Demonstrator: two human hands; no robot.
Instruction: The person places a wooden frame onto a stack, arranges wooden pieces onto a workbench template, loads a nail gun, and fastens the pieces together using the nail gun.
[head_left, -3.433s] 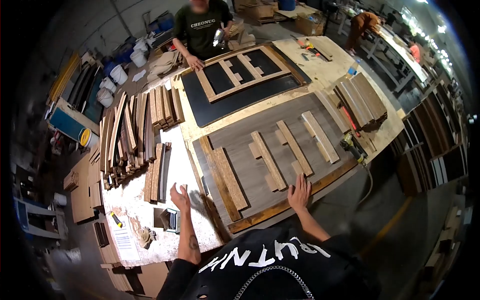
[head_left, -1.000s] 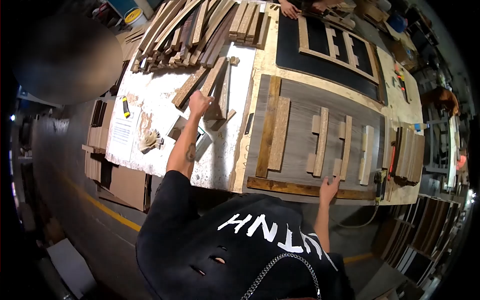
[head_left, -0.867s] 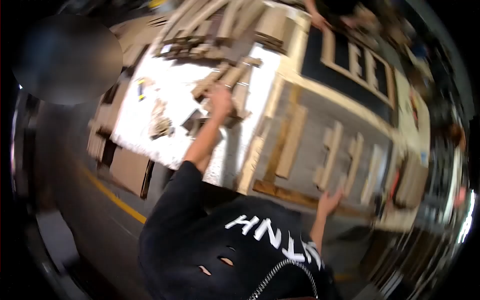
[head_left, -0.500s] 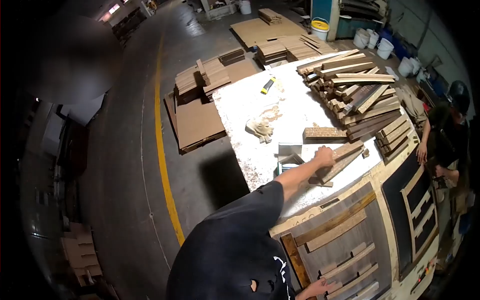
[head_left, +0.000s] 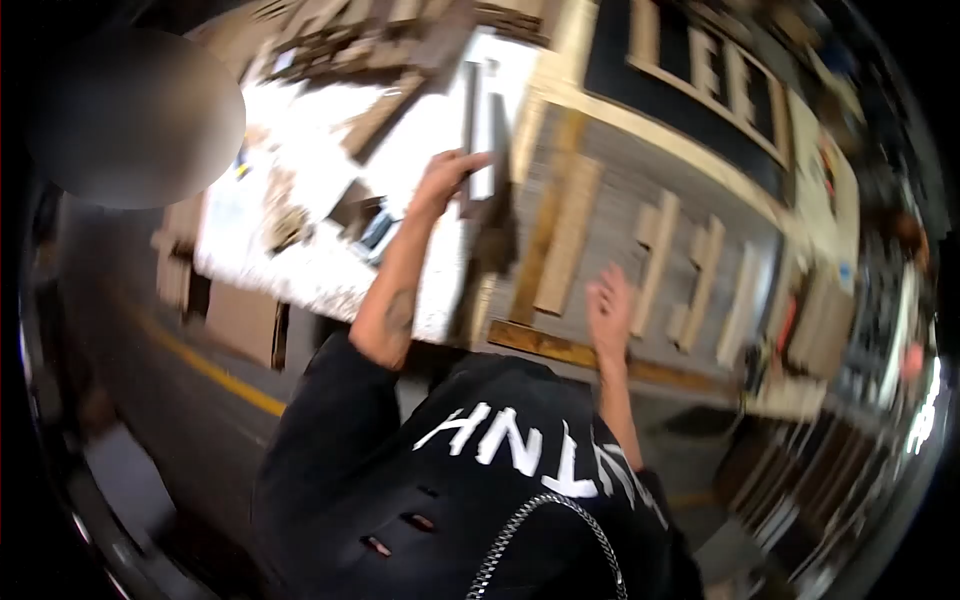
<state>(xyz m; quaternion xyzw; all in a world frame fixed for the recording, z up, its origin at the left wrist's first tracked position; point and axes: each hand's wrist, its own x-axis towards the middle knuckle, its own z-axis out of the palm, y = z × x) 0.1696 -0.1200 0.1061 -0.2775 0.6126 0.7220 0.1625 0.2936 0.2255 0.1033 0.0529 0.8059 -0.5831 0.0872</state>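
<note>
1. person's left-hand fingers point(head_left: 476, 162) narrow at a dark strip point(head_left: 470, 110) pointing towards twelve; blur hides whether they hold it.
2. right hand point(head_left: 610, 305), at four o'clock, spreads loosely over the grey panel point(head_left: 625, 165).
3. apparently strip handling; moving it needs a firm pinch.

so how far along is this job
Looks done: the frame on the black panel seems put together, though part is cut off.

In hand: the left hand seems closed on a strip, but it's blurred; the right hand is open over the grey panel.

Left, probably: the grey panel's pale strips lie in separate rows, not closed into a frame.
</note>
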